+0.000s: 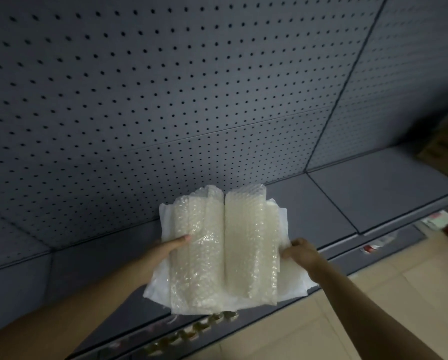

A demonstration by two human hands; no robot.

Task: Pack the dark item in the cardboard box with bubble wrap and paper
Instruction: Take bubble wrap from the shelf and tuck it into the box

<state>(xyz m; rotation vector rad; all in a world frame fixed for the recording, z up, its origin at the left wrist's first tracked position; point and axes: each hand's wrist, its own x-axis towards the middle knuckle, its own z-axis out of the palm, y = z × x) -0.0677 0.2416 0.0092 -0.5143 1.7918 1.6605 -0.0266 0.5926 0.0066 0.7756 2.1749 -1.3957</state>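
Two bare forearms reach up from the bottom edge, the nearest things to the camera, and between them they carry a stack of packing material above a grey shelf (pixel 373 193). The left hand (pixel 169 246) grips the stack's left edge: its thumb lies on top of the bubble wrap (pixel 225 245), and its fingers are hidden underneath, so how far they curl cannot be told. The right hand (pixel 299 252) is closed on the right edge, fingers folded over the rim of the white paper (pixel 285 284).

The bubble wrap sits on top of the paper in two folded bundles lying side by side, touching along a seam down the middle. The paper sheets show round the edges as a white border (widest at the lower left and right corners).

Behind the stack rises a grey pegboard back panel (pixel 165 100) with rows of small holes. Small tags with red marks (pixel 371 247) sit along the shelf's front edge at right, too blurred to read; no writing is legible anywhere. A tan tiled floor (pixel 373 287) shows at lower right. Something brown like cardboard (pixel 441 149) at the far right edge is too blurred to identify.
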